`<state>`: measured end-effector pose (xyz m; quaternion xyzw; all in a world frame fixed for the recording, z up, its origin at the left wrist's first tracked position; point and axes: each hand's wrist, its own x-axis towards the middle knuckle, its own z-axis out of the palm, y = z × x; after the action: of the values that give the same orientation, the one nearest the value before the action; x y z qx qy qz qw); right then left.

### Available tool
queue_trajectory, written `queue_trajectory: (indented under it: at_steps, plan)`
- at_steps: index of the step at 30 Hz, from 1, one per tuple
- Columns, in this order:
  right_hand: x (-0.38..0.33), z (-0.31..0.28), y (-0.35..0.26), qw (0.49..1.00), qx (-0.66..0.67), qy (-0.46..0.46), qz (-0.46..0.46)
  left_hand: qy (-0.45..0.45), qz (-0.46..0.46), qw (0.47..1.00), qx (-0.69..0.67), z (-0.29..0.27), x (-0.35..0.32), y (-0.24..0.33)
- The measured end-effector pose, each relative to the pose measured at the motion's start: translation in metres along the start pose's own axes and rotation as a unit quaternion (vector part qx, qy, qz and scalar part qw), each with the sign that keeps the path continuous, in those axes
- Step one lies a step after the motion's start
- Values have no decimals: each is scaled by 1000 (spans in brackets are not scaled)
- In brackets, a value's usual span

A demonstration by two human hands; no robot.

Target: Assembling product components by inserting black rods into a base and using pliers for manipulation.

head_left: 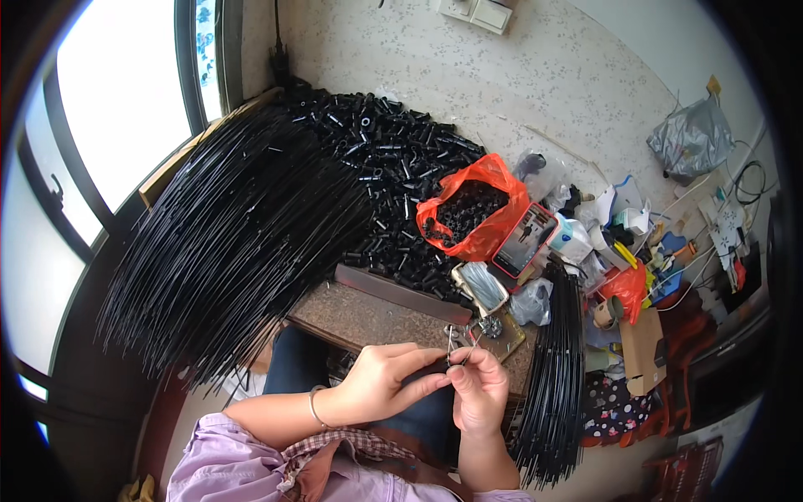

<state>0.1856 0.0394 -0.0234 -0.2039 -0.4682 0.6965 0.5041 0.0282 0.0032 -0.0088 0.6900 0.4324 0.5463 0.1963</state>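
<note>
Hands [381,381] together on a dark piece [437,366], brown worktop [330,314] and speckled wall [360,50] beyond.

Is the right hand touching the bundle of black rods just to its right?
Apart. The head view shows a strip of brown tabletop between the right hand and the black rods.

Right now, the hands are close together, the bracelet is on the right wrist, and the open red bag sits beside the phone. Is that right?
Not quite: the head view shows the bracelet on the left wrist. The rest holds: the left hand and right hand are close together, and the open red bag sits beside the phone.
</note>
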Motion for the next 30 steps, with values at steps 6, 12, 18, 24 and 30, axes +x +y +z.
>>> queue_trajectory:
  at_steps: [6,12,18,24,30]
  plan:
    - [-3,-14,4,990,-66,-15,-121,14,46,999,8,10,0,-7]
    - [24,-63,12,996,74,-3,-55,-128,-116,933,-315,39,68,-99]
    - [40,-88,13,989,93,111,-26,-136,42,859,491,83,110,-233]
    - [32,-81,8,991,36,122,-31,-121,33,884,450,75,116,-223]
    - [22,-71,-1,989,-20,137,-52,-3,-220,926,-306,45,79,-144]
